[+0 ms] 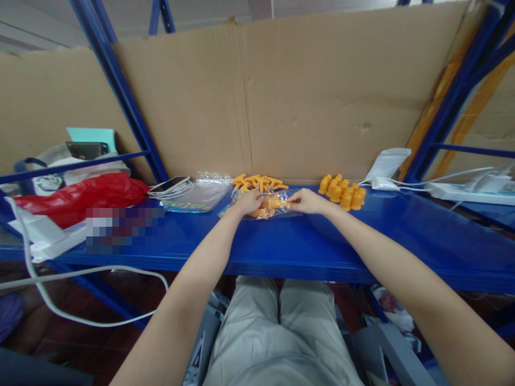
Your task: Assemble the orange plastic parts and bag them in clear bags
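Note:
A clear plastic bag (281, 212) with orange plastic pieces (273, 201) inside lies on the blue shelf top in front of me. My left hand (248, 202) is closed on the bag's left part. At its right end, my right hand (308, 200) has its fingers pinched together on the bag's edge; whether they also hold an orange piece I cannot make out. Just behind the bag lies a pile of orange branching plastic parts (259, 182). To the right of my right hand, several orange bell-shaped plastic pieces (341, 192) stand grouped together.
A stack of clear plastic bags (203, 193) and a phone (171, 185) on a coiled cable lie to the left. Farther left are a red plastic bag (92, 198) and a white power strip (60, 241). Cardboard (301, 96) walls the back; blue posts (124, 91) frame the shelf.

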A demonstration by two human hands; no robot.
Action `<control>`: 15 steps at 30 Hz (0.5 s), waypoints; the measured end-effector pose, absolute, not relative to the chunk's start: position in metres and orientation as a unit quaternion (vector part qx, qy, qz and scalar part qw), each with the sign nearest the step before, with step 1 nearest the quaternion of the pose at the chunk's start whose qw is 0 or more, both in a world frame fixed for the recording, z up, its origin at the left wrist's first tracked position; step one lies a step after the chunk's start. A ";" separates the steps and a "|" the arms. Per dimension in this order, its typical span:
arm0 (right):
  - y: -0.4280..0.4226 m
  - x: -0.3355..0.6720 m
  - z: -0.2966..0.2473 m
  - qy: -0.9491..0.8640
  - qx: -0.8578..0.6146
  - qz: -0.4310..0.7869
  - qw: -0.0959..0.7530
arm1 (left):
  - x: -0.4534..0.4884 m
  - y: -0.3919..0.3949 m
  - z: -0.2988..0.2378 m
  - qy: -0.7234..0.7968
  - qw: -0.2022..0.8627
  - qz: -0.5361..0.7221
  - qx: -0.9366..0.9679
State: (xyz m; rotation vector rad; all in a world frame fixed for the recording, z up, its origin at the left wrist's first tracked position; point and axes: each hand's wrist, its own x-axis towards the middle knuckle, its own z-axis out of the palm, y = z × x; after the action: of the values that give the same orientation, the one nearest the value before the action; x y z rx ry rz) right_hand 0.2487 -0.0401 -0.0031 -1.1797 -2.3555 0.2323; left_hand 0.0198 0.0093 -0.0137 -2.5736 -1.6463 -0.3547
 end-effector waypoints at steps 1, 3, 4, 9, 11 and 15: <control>-0.040 0.246 -0.005 -0.865 -0.430 0.064 0.250 | 0.020 0.010 -0.014 -0.534 0.030 -0.125 -0.835; -0.040 0.243 -0.007 -0.862 -0.430 0.024 0.268 | 0.020 0.011 -0.014 -0.531 0.022 -0.152 -0.833; -0.040 0.242 -0.008 -0.858 -0.430 0.013 0.281 | 0.020 0.012 -0.014 -0.528 0.018 -0.166 -0.832; -0.031 0.240 -0.018 -0.845 -0.428 0.025 0.320 | 0.020 0.009 -0.012 -0.534 0.014 -0.223 -0.815; -0.027 0.240 -0.021 -0.842 -0.419 0.037 0.338 | 0.019 0.005 -0.009 -0.556 0.019 -0.238 -0.796; -0.025 0.239 -0.025 -0.836 -0.386 0.036 0.389 | 0.012 -0.006 0.000 -0.651 0.032 -0.215 -0.727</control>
State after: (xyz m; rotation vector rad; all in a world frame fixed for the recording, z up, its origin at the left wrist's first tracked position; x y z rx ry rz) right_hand 0.2388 -0.0250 -0.0250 -0.9806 -2.1262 0.0906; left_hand 0.0120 -0.0055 0.0001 -2.2387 -2.0041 -0.6627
